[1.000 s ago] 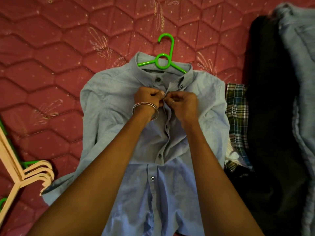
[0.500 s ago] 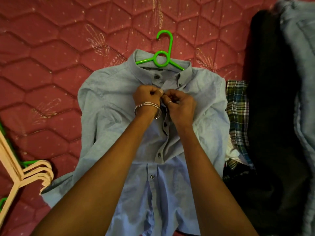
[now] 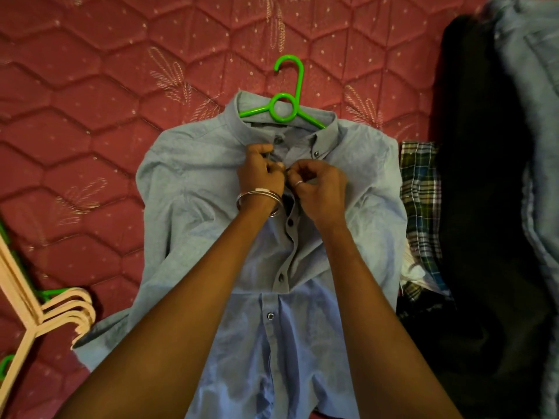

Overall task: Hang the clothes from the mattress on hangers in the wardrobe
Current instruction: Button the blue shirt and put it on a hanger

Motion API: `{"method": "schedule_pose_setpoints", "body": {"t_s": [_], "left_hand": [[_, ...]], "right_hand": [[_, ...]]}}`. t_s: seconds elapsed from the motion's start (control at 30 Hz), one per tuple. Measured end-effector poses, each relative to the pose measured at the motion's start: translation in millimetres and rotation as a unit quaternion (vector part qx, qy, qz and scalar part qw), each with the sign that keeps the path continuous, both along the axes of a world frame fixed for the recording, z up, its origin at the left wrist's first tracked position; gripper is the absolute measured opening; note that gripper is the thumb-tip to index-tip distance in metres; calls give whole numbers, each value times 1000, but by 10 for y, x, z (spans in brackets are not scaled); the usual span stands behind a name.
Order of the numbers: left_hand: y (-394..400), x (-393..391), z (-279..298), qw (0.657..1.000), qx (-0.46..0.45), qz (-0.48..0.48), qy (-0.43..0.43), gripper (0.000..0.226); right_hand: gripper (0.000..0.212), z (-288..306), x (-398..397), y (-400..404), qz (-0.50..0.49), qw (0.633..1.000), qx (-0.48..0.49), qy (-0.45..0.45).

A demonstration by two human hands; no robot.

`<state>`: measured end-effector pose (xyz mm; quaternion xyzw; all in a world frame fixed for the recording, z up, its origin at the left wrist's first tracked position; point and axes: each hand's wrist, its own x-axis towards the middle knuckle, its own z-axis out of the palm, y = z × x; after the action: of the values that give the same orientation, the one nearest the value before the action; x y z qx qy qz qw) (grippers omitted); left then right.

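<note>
A light blue button-up shirt (image 3: 193, 207) lies flat on the red quilted mattress (image 3: 90, 101). A green hanger (image 3: 287, 98) sits inside its collar, hook pointing away from me. My left hand (image 3: 260, 173), with bangles on the wrist, pinches the shirt's left placket just below the collar. My right hand (image 3: 317, 182), wearing a ring, pinches the facing placket edge at a button. The two hands nearly touch at the shirt's upper front. Lower buttons on the placket are visible between my forearms.
A stack of cream hangers (image 3: 45, 309) with green ones beneath lies at the left edge. To the right lie a plaid garment (image 3: 420, 189), a dark garment (image 3: 484, 207) and a pale denim piece (image 3: 532, 86).
Both hands stay pinched on the upper placket and have shifted slightly up toward the collar. The shirt and hanger lie where they were.
</note>
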<state>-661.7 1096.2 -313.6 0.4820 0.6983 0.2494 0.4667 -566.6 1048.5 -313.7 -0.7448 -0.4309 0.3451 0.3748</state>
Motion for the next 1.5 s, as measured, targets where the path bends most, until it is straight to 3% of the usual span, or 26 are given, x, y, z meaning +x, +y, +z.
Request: {"method": "schedule_pose_setpoints", "body": {"t_s": [0.13,0.23,0.3,0.47,0.67,0.77,0.83,0.9,0.97,1.03,1.13,1.23,1.33,1.4,1.5], "left_hand": [[66,52,44,992,-79,84,-52,38],[73,49,54,988,-89,62,-113,42],[53,7,53,989,-84,47,-116,43],[26,-64,3,993,-65,-10,-99,40],[47,-159,42,991,-67,-66,-96,34],[213,-288,90,994,101,-28,44,17],[415,-402,123,965,195,-22,173,16],[668,-480,185,943,141,-62,294,31],[913,-583,121,925,53,-137,350,37],[1077,-691,33,932,-1,-201,301,39],[1144,-779,-15,957,-14,-216,192,32],[1089,-782,5,986,22,-151,64,15],[1060,-740,46,989,71,-130,-12,13],[1044,-674,88,982,102,-160,4,11],[1035,-684,85,954,126,-197,190,22]], "right_hand": [[10,50,-29,2,-18,999,47,-17],[11,-25,-52,-17,-65,992,-13,111],[10,-52,-50,-5,-70,986,-39,147],[8,39,45,0,-4,998,-32,58],[7,109,96,6,7,999,-39,-34],[11,235,122,66,34,997,-54,-44],[15,383,171,186,3,996,-9,-94],[14,463,268,437,-64,984,70,-150],[18,429,376,820,-61,986,60,-145],[12,330,431,1210,-1,989,-36,-141],[30,109,431,1544,60,975,-157,-144],[18,4,368,1638,26,992,-108,-56],[29,107,284,1636,112,992,-56,26],[23,246,258,1637,176,983,-59,4],[18,262,367,1662,142,989,-25,-43]]}}
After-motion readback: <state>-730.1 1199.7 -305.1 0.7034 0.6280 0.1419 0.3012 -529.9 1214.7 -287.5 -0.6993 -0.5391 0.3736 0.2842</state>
